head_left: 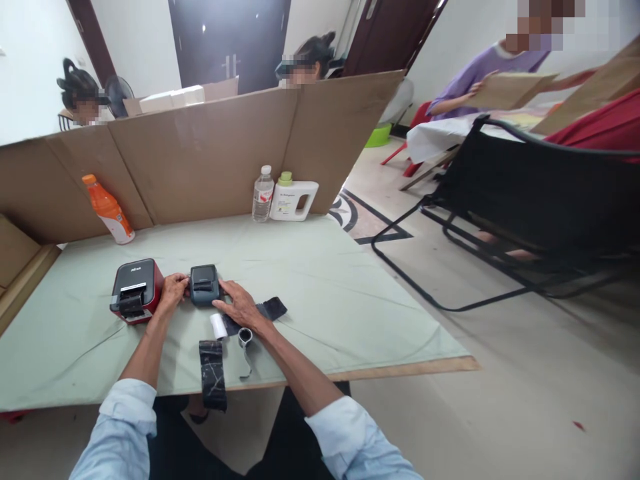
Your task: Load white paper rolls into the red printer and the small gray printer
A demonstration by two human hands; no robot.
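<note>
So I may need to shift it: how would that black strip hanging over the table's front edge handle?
The black strip droops over the table edge, so it is probably floppy and light. Half unsupported, a nudge could likely slide it off.

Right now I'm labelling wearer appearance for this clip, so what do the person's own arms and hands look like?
Both arms wear light blue shirt sleeves, rolled or pushed up near the elbows, leaving the forearms bare. The left hand and right hand are bare: no gloves, and no watch, rings or markings are visible.
</note>
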